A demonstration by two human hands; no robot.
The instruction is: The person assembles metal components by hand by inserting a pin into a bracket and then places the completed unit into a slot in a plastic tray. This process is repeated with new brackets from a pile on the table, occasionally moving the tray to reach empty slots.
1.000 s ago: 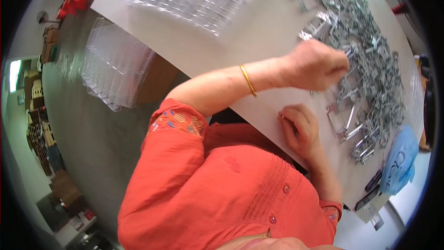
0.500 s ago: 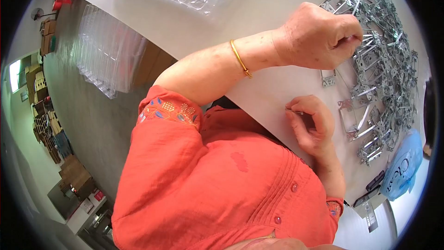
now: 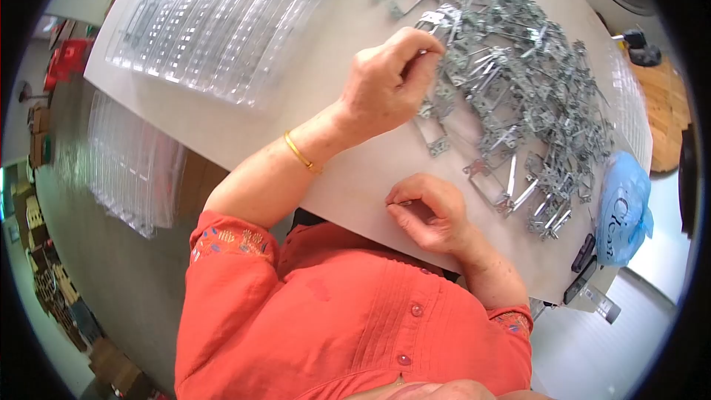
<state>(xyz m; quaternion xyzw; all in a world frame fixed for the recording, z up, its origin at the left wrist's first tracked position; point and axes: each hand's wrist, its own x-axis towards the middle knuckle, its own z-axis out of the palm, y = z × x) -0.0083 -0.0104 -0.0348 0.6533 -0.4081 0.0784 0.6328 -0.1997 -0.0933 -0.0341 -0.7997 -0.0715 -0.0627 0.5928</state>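
My left hand (image 3: 392, 81), with a gold bracelet (image 3: 300, 152) at the wrist, is closed in a pinch at the near-left edge of a heap of metal brackets (image 3: 529, 89). What its fingertips hold, if anything, is hidden. Closer to my body, my right hand (image 3: 437, 211) hovers by the edge of the white table (image 3: 333, 192). Its thumb and forefinger pinch a small thin metal piece (image 3: 392, 203), whose exact kind is too small to tell. One loose wire-like bracket (image 3: 485, 181) lies between my right hand and the heap.
Clear plastic trays (image 3: 215, 22) lie at the table's far left. More trays (image 3: 133, 163) are stacked below the left edge. To the right are a blue plastic bag (image 3: 623, 211), a phone (image 3: 580, 281) and a dark case (image 3: 583, 252). A wooden stool (image 3: 663, 107) stands beyond.
My view has turned, so table and hands appear further left and more of the heap shows. My left hand has drawn back slightly from the heap. The right hand keeps its pinch.
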